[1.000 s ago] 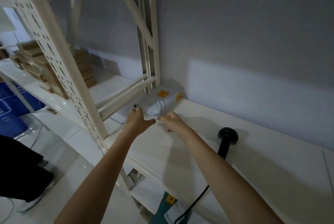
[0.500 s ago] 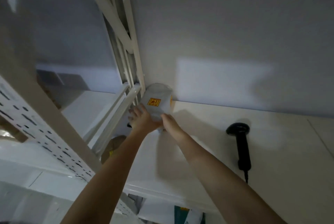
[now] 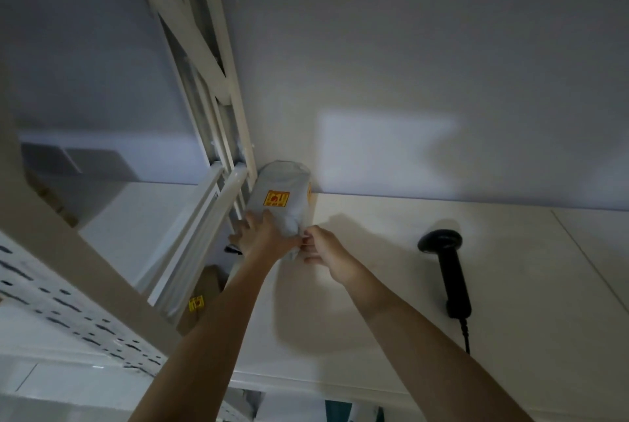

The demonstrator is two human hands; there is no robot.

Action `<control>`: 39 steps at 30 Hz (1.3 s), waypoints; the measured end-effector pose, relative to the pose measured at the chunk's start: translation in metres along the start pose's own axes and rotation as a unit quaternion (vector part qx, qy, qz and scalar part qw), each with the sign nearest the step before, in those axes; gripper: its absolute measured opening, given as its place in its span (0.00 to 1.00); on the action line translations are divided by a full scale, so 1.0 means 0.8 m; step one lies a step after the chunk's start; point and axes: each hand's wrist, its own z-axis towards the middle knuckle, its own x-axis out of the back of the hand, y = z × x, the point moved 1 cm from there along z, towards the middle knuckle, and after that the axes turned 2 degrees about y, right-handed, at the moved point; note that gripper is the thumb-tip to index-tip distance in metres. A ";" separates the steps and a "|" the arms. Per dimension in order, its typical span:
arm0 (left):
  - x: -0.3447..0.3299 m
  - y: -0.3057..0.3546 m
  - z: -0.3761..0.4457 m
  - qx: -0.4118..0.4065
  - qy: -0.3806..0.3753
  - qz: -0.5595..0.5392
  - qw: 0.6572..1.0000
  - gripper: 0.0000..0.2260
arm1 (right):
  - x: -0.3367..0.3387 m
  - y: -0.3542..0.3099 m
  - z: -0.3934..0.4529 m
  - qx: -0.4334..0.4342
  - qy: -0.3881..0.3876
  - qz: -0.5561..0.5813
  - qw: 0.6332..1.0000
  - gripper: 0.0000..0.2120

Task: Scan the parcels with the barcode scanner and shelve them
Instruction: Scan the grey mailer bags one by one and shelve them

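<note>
Head view, both hands gripping soft grey plastic-wrapped parcel

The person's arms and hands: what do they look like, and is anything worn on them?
Both forearms are bare, with no sleeves in view. The left hand and the right hand wear no gloves. No watch, ring or bracelet is visible.
</note>
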 end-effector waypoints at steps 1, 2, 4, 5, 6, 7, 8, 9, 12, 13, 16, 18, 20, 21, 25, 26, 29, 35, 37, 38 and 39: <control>0.003 0.000 -0.002 0.002 -0.003 -0.003 1.000 0.45 | 0.002 0.001 0.000 -0.005 0.004 0.008 1.000 0.16; 0.006 -0.001 -0.004 0.009 -0.005 -0.013 1.000 0.45 | 0.005 0.002 0.000 -0.009 0.007 0.022 1.000 0.16; 0.014 -0.005 -0.012 0.029 -0.002 -0.085 0.996 0.44 | 0.011 0.004 -0.002 -0.010 0.004 0.075 0.997 0.14; 0.018 -0.008 -0.016 0.031 0.001 -0.153 0.988 0.42 | 0.014 0.005 -0.001 -0.011 0.001 0.111 0.994 0.12; 0.023 -0.011 -0.021 0.024 -0.001 -0.242 0.970 0.39 | 0.017 0.007 -0.001 -0.012 -0.001 0.149 0.989 0.12; 0.028 -0.013 -0.027 0.011 -0.011 -0.348 0.938 0.35 | 0.020 0.008 -0.001 -0.015 -0.002 0.187 0.982 0.11; 0.035 -0.013 -0.034 -0.003 -0.031 -0.451 0.892 0.28 | 0.021 0.008 -0.001 -0.023 -0.007 0.221 0.975 0.12; 0.041 -0.013 -0.043 -0.008 -0.059 -0.536 0.842 0.21 | 0.022 0.009 -0.003 -0.033 -0.018 0.249 0.968 0.14; 0.055 -0.011 -0.066 -0.001 -0.159 -0.621 0.767 0.07 | 0.022 0.006 -0.015 -0.036 -0.090 0.300 0.949 0.20; 0.056 -0.010 -0.071 0.012 -0.181 -0.631 0.755 0.07 | 0.025 0.005 -0.019 -0.026 -0.113 0.310 0.944 0.22; 0.057 -0.001 -0.080 0.054 -0.239 -0.657 0.713 0.13 | 0.037 0.000 -0.029 0.020 -0.166 0.333 0.928 0.26; 0.064 0.004 -0.082 0.037 -0.263 -0.637 0.724 0.18 | 0.046 -0.003 -0.033 0.038 -0.167 0.345 0.923 0.26; 0.075 0.006 -0.082 0.005 -0.248 -0.582 0.774 0.25 | 0.057 -0.003 -0.034 0.045 -0.149 0.343 0.926 0.25; 0.081 0.007 -0.081 -0.003 -0.222 -0.561 0.798 0.26 | 0.064 -0.002 -0.035 0.053 -0.138 0.331 0.932 0.25; 0.102 0.026 -0.076 -0.087 -0.100 -0.471 0.872 0.13 | 0.088 -0.003 -0.049 0.100 -0.090 0.281 0.950 0.26; 0.102 0.033 -0.076 -0.108 -0.087 -0.436 0.889 0.13 | 0.093 -0.003 -0.055 0.108 -0.080 0.274 0.952 0.25; 0.097 0.048 -0.080 -0.100 -0.092 -0.387 0.912 0.18 | 0.109 -0.007 -0.074 0.133 -0.051 0.239 0.961 0.20; 0.070 0.049 -0.096 -0.010 -0.178 -0.555 0.812 0.23 | 0.171 0.003 -0.116 0.271 0.268 0.009 0.925 0.13; 0.059 0.049 -0.100 0.005 -0.188 -0.582 0.791 0.21 | 0.200 0.024 -0.126 0.282 0.400 -0.098 0.867 0.13; 0.054 0.051 -0.102 0.011 -0.191 -0.593 0.782 0.21 | 0.213 0.037 -0.128 0.248 0.435 -0.166 0.849 0.14; 0.049 0.053 -0.103 0.015 -0.192 -0.603 0.774 0.21 | 0.222 0.049 -0.127 0.195 0.443 -0.235 0.843 0.17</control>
